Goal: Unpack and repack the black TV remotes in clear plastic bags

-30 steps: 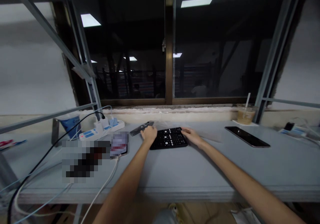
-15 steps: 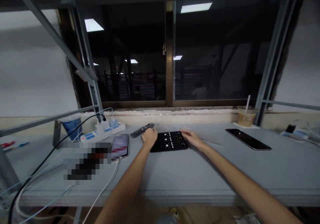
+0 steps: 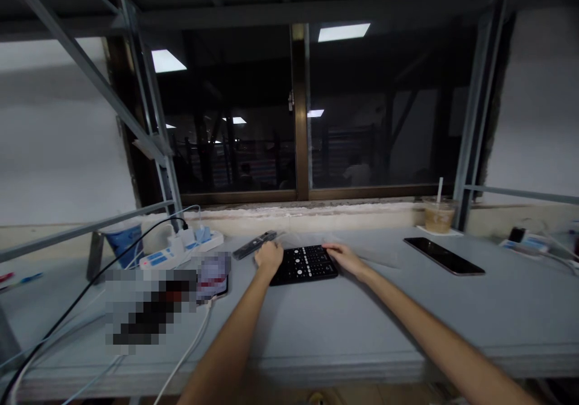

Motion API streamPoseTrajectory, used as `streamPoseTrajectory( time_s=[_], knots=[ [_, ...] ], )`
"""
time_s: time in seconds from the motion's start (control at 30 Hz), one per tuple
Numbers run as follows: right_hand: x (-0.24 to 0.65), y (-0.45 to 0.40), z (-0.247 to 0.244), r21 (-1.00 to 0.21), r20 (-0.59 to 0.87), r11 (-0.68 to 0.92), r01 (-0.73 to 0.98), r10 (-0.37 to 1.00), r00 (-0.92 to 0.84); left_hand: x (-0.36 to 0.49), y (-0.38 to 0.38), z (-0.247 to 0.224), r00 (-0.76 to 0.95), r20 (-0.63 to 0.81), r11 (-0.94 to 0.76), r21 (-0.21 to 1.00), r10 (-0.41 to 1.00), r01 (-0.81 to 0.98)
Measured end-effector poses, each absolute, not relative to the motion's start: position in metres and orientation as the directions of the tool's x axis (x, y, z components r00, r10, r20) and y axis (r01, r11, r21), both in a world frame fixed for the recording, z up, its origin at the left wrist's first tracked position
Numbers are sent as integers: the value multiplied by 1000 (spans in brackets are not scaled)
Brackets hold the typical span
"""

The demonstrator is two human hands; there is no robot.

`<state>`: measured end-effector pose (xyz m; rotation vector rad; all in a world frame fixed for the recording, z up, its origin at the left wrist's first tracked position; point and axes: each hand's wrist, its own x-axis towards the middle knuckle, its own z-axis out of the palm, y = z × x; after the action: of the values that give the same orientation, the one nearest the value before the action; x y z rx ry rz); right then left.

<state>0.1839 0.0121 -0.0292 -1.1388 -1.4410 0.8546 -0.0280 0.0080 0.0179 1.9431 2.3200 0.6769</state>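
Observation:
Several black remote controls (image 3: 307,264) lie side by side on the grey table, forming one flat block with white round buttons and rows of small keys. My left hand (image 3: 269,257) is closed over the left end of the block, its fingertips curled down and partly hidden. At the right end, my right hand (image 3: 346,259) touches the far corner with its fingers stretched out. Beyond my left hand lies another remote control (image 3: 254,245), apparently in clear plastic wrap. Clear plastic film (image 3: 377,256) lies to the right of my right hand.
On the left are a power strip (image 3: 181,250) with plugs and cables, a blue cup (image 3: 124,242), and a phone (image 3: 213,275) on a charging cable beside a blurred patch. To the right lie a dark phone (image 3: 443,256) and an iced drink (image 3: 438,216). Metal frame posts flank the table.
The whole view has shifted slightly, so the table sits lower in the picture. Both hands stay at the two ends of the remote controls; little else differs.

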Motion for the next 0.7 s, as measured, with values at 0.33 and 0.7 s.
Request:
streamPoseTrajectory(
  time_s=[0.33,0.7],
  knots=[
    [183,10,-30,-921,312,305,243,950,-13,-28,10,17,-191,285,87,340,939,937],
    [185,12,-30,-929,295,294,223,955,-33,-29,12,15,-194,270,91,353,943,931]
  ],
)
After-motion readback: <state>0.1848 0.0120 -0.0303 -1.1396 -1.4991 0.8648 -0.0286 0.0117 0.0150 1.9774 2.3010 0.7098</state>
